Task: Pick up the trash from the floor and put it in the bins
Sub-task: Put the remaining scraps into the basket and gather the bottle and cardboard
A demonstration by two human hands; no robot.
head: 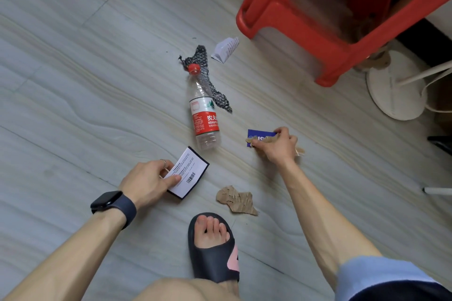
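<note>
Since no bin shows anywhere in view, the trash seems to be collected into the hands first, which is my reading of why both are loaded at once. The left hand [146, 181] pinches a white barcode card [189, 173] by its near corner, thumb on top and fingers curled beneath. The right hand [277, 145] is curled round some brown cardboard scraps [300, 151], which poke out on both sides of the fist. Its fingertips come down on a blue card [258, 135] lying on the floor [73, 68]; whether that card is already gripped I cannot tell. Tucking the scraps into the palm would leave the fingertips free to take a thin, flat piece by its edge.

Between the two hands and a little beyond them, an empty plastic bottle [205, 117] lies on its side with its red cap pointing away, resting across a strip of black mesh [220, 98]. Just past that is a folded white paper [225, 50], and near the person's slippered foot [212, 247] lies a torn cardboard piece [236, 199] — all four untouched, so the job looks well short of half done. Further out stand a red stool [335, 63] and a white round base [396, 90], perhaps of a fan.
</note>
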